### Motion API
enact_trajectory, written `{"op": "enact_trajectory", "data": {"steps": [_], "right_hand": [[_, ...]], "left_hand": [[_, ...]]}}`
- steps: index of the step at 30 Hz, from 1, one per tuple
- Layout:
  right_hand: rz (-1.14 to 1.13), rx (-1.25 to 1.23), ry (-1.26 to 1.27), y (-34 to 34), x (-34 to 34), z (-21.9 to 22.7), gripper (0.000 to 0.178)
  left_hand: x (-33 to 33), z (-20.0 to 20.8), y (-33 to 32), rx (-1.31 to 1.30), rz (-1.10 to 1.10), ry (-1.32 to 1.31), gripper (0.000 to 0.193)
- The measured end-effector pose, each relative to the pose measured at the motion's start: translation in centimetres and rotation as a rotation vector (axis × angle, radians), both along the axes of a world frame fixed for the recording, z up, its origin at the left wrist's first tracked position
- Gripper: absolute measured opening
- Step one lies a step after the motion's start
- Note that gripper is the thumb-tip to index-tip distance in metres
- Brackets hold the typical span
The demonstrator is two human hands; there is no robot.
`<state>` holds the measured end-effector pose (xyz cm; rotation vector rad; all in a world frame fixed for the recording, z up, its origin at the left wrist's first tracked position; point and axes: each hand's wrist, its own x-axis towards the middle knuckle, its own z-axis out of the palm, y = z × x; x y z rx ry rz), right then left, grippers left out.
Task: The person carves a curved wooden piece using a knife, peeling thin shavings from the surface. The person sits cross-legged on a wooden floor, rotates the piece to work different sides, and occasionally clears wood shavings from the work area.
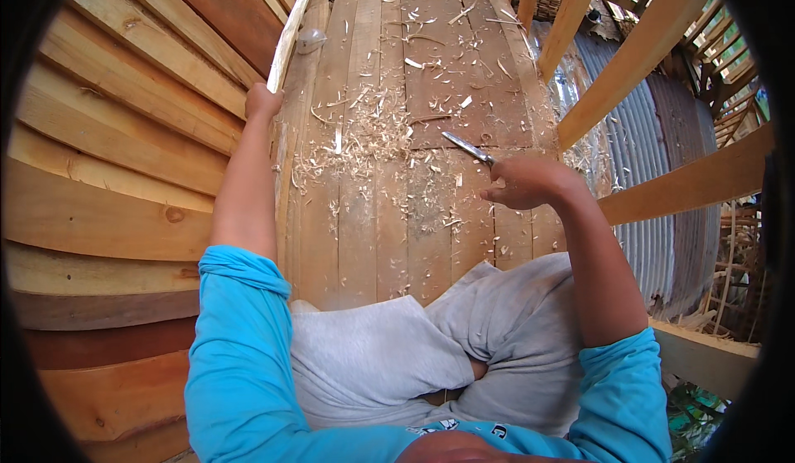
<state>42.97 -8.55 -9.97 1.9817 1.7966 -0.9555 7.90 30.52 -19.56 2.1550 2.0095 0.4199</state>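
My left hand (262,101) is closed on the near end of a long pale wooden strip (290,36), which runs away along the plank wall to the top edge of the view. In my right hand (526,183) is a knife (466,145); its shiny metal blade points forward and left, over the floor, while my fingers hide the handle. The blade is apart from the strip. Curled wood shavings (364,132) lie in a loose heap between my two hands.
Plank flooring (360,239) stretches ahead, with scattered shavings farther off. A clear plastic cup (311,40) stands by the strip. Overlapping boards (124,132) form the left wall. Slanted wooden rails (629,57) line the right, with corrugated metal sheets (638,156) beyond. My grey-clad legs are folded below.
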Motion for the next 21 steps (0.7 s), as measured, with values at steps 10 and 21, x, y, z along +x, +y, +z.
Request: {"op": "enact_trajectory", "data": {"steps": [10,21], "right_hand": [[0.001,0.006,0.019,-0.1,0.0,-1.2,0.053],[-0.076,0.080,0.005,0.5,-6.3,-7.0,0.073]], "left_hand": [[-0.6,0.9,-3.5,0.100,-0.054,0.400,0.034],[-4.1,1.0,-8.0,-0.003,-0.582,0.296,0.074]]}}
